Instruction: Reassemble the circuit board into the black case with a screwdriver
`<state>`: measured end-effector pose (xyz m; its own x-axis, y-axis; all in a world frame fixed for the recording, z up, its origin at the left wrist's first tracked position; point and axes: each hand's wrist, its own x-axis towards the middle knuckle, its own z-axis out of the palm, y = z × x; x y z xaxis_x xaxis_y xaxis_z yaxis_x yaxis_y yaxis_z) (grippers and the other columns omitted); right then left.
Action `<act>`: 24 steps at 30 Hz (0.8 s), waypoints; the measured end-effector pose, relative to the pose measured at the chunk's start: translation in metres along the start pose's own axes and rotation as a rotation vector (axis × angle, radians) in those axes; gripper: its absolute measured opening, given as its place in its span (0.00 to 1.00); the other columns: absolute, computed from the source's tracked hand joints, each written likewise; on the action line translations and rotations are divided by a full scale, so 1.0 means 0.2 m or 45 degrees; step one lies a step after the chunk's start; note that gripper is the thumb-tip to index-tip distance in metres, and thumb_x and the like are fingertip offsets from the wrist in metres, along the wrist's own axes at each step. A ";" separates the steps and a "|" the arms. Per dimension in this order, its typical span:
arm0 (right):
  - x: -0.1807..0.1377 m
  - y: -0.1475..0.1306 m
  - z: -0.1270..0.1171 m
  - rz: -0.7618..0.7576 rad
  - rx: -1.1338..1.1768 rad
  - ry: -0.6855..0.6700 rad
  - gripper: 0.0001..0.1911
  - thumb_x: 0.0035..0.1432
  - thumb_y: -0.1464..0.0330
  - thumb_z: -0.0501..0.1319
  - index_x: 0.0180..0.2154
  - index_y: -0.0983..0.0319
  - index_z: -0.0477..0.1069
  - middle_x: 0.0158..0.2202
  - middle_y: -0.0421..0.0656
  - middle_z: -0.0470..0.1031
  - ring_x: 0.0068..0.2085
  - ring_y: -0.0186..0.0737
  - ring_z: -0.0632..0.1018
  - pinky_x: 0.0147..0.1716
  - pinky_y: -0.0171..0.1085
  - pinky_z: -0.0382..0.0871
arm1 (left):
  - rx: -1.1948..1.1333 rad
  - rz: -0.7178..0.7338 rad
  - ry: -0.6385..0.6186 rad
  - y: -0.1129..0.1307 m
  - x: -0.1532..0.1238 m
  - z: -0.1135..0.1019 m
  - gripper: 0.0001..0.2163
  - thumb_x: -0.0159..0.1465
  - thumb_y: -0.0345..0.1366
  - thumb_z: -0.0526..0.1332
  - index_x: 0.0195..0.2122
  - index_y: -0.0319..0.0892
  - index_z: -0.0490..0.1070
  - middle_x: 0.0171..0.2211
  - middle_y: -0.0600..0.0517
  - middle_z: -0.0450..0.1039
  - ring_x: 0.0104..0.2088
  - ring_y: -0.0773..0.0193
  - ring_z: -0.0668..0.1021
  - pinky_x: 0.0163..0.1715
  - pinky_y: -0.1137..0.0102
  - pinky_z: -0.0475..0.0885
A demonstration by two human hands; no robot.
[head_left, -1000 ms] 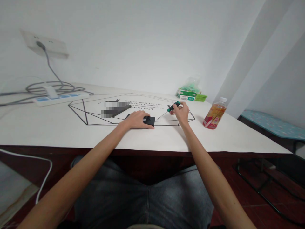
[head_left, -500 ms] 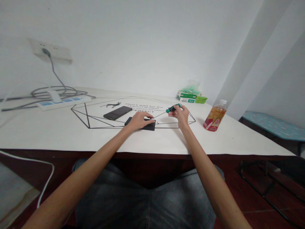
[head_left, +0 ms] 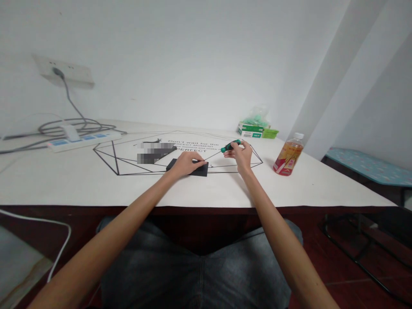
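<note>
Left hand point(head_left: 186, 163) lies flat, fingers together, pressing the black plate point(head_left: 201, 171) down beneath its palm. Right hand point(head_left: 240, 152) is clamped around the green screwdriver point(head_left: 230, 146), with the shaft slanting down towards the plate's edge, right by the left fingertips. Firm downward pressure and a well-seated tip should prevent slipping. A bottle point(head_left: 288, 154) stands off to the right.

The screwdriver point(head_left: 229, 146) tip has swung left onto the black plate point(head_left: 201, 172).
</note>
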<state>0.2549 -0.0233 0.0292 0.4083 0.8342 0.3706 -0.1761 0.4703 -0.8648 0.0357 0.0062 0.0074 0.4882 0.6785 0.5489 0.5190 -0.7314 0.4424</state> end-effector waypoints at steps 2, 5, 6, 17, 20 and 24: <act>0.00 0.00 0.00 -0.019 -0.005 -0.002 0.14 0.53 0.66 0.66 0.34 0.59 0.60 0.20 0.36 0.77 0.20 0.37 0.80 0.22 0.34 0.78 | 0.013 0.008 0.000 0.00 0.00 0.00 0.13 0.63 0.46 0.62 0.33 0.44 0.83 0.38 0.48 0.84 0.40 0.56 0.82 0.45 0.64 0.73; 0.00 0.00 0.00 -0.037 -0.013 0.001 0.14 0.53 0.67 0.65 0.35 0.59 0.61 0.21 0.37 0.78 0.20 0.36 0.80 0.23 0.34 0.78 | 0.037 -0.002 -0.008 0.00 0.00 0.00 0.13 0.63 0.45 0.62 0.34 0.44 0.83 0.38 0.48 0.84 0.41 0.55 0.82 0.45 0.64 0.74; 0.00 0.00 0.00 -0.044 -0.016 -0.003 0.14 0.53 0.66 0.65 0.36 0.59 0.60 0.21 0.37 0.78 0.20 0.37 0.80 0.22 0.34 0.78 | 0.043 -0.010 -0.014 0.00 0.00 0.00 0.12 0.63 0.44 0.62 0.34 0.45 0.83 0.38 0.48 0.84 0.42 0.55 0.81 0.46 0.63 0.74; -0.04 -0.01 0.00 -0.132 -0.051 -0.044 0.16 0.51 0.64 0.67 0.36 0.58 0.60 0.21 0.35 0.77 0.19 0.37 0.79 0.22 0.35 0.78 | 0.123 0.013 -0.054 0.02 0.00 0.00 0.11 0.65 0.41 0.61 0.37 0.45 0.84 0.39 0.47 0.83 0.43 0.54 0.81 0.47 0.62 0.72; -0.04 -0.02 0.00 -0.136 -0.062 -0.035 0.17 0.52 0.64 0.67 0.36 0.57 0.59 0.22 0.35 0.77 0.20 0.37 0.80 0.23 0.35 0.78 | 0.146 -0.001 -0.073 0.02 0.00 -0.01 0.12 0.66 0.42 0.60 0.37 0.47 0.84 0.40 0.49 0.83 0.42 0.55 0.81 0.46 0.63 0.72; -0.05 -0.02 0.00 -0.136 -0.063 -0.033 0.15 0.52 0.65 0.66 0.36 0.58 0.60 0.22 0.35 0.78 0.20 0.36 0.80 0.23 0.34 0.78 | 0.148 0.001 -0.065 0.01 -0.01 -0.01 0.12 0.66 0.42 0.60 0.37 0.46 0.84 0.40 0.49 0.83 0.42 0.56 0.80 0.46 0.63 0.72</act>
<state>0.2514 -0.0328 0.0297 0.3988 0.7875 0.4699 -0.0880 0.5429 -0.8352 0.0352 0.0034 0.0092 0.5226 0.6825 0.5109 0.5950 -0.7212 0.3548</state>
